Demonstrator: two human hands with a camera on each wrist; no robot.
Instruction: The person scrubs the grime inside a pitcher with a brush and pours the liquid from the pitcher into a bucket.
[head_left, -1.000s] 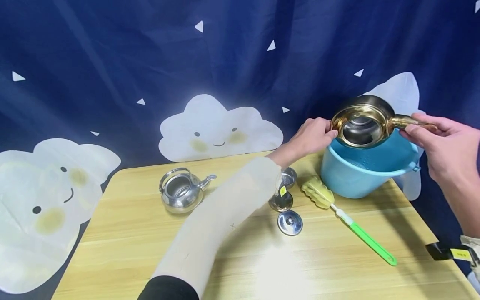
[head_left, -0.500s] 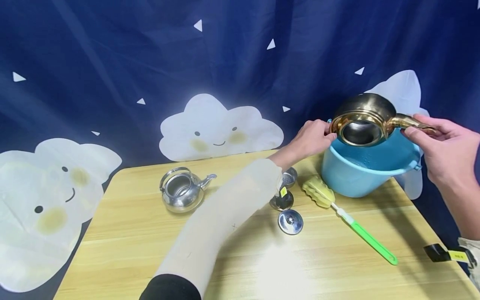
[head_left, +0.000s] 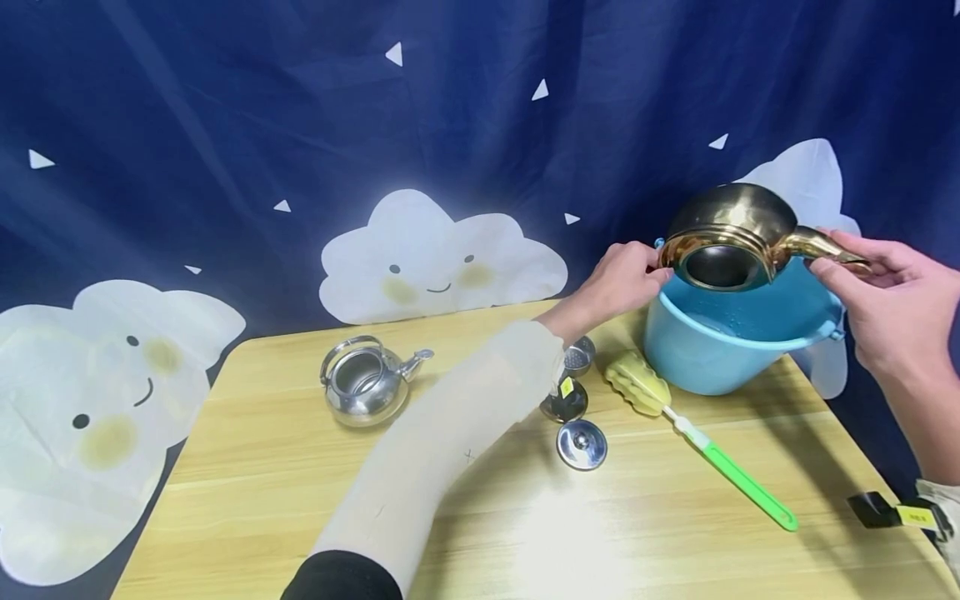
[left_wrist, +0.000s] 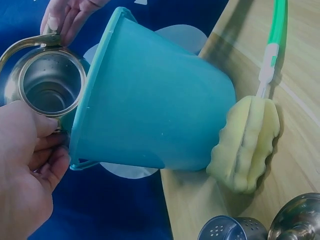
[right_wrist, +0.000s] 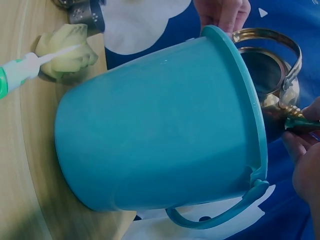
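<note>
A gold-toned metal teapot (head_left: 738,218) is held above a light blue bucket (head_left: 712,358), tipped with its round mouth facing down toward the bucket and me. My left hand (head_left: 618,279) pinches the teapot's left side; in the left wrist view its fingers (left_wrist: 47,160) are bent at the pot's edge, partly hidden. My right hand (head_left: 903,296) grips the spout (head_left: 813,243) between thumb and fingers. An arched handle (right_wrist: 270,34) shows on the pot in the right wrist view. Some drops show on the bucket's inner wall.
On the wooden table (head_left: 247,500) lies a yellow sponge brush (head_left: 637,383) with a green handle, close to the bucket. Left of it are a perforated strainer (head_left: 579,356), a dark lid (head_left: 567,404) and a silver lid (head_left: 581,444). A lidless silver teapot (head_left: 363,392) stands farther left.
The gold teapot has tilted further, its base rising and its mouth turning more downward, so less of the inside shows. Both hands keep their hold and have barely shifted.
</note>
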